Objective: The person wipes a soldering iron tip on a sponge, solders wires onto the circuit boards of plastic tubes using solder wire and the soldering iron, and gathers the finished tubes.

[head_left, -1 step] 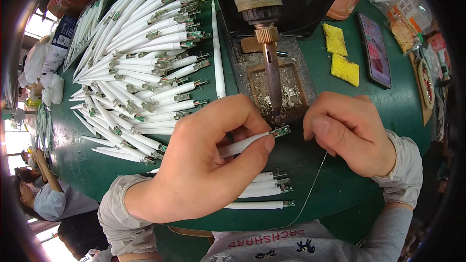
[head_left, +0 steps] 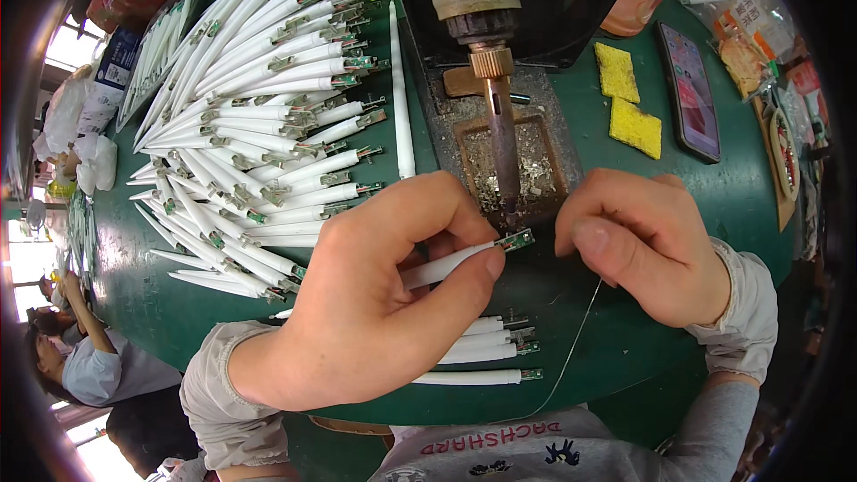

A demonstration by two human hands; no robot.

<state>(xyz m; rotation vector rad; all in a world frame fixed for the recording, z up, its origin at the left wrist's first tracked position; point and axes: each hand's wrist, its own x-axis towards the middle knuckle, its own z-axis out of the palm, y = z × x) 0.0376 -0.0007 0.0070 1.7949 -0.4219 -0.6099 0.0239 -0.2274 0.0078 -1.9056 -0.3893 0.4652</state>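
My left hand [head_left: 375, 303] is closed around a white pen-shaped stick [head_left: 446, 266]. From the stick's end, past my thumb and forefinger, a small green circuit board [head_left: 516, 240] pokes out toward the right. Just above that board is the tip of a soldering iron [head_left: 502, 129], pointing down, with a small gap between them. My right hand [head_left: 638, 245] is pinched on a thin solder wire [head_left: 578, 339], which trails down and curves toward the table's near edge. The wire's working end is hard to make out between the hands.
A large pile of white sticks [head_left: 259, 138] with circuit-board ends covers the left. Several more sticks [head_left: 473, 377] lie below my left hand. Under the iron sits a solder-flecked tray [head_left: 536, 170]. Yellow sponges [head_left: 635, 128] and a phone [head_left: 689, 94] lie at right. Another person [head_left: 98, 366] sits far left.
My right hand has shifted very slightly to the left. The left hand and the stick look the same.
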